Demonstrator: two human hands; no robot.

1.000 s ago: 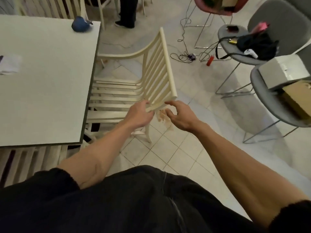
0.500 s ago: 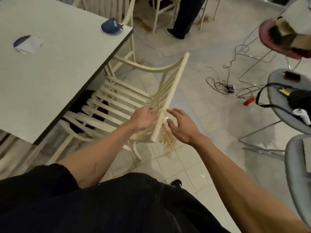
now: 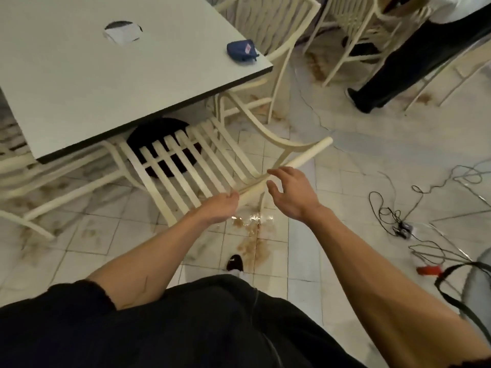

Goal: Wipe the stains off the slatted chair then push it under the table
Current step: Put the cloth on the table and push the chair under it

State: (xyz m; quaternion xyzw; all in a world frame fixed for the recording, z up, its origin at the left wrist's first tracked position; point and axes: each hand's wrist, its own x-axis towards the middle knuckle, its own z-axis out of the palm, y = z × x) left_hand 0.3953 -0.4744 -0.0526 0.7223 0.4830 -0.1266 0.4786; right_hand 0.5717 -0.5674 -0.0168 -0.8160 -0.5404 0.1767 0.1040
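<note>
At far left the pale worktop (image 3: 79, 83) fills the upper corner. A sheet of paper (image 3: 122, 31) lies toward its back and a blue pouch (image 3: 242, 50) near its right corner. Below its near edge is the slatted chair (image 3: 305, 155). The seat slats sit partly under the worktop, the back is toward the person, and the top rail runs diagonally up to the right.

The left hand (image 3: 221, 208) is stretched forward on a bare forearm, palm turned inward and upward, and meets the lower end of that rail. Its fingers (image 3: 231, 195) are curled round the rail end, gripping it.

Just to the right, the right hand (image 3: 292, 195) extends with its back upward and the wrist cocked. Its fingers (image 3: 276, 172) are spread and only lightly bent, the forefinger above the rail and the thumb below it. I cannot tell whether they touch the rail. This hand holds nothing.

On the tiled floor (image 3: 345, 208) below the hands lies a brown stain (image 3: 249, 235), with a dark shoe (image 3: 235, 262) just beside it. Farther right, black cables (image 3: 393, 219) trail across the tiles. At the upper right is another person's dark-trousered leg (image 3: 398, 70).
</note>
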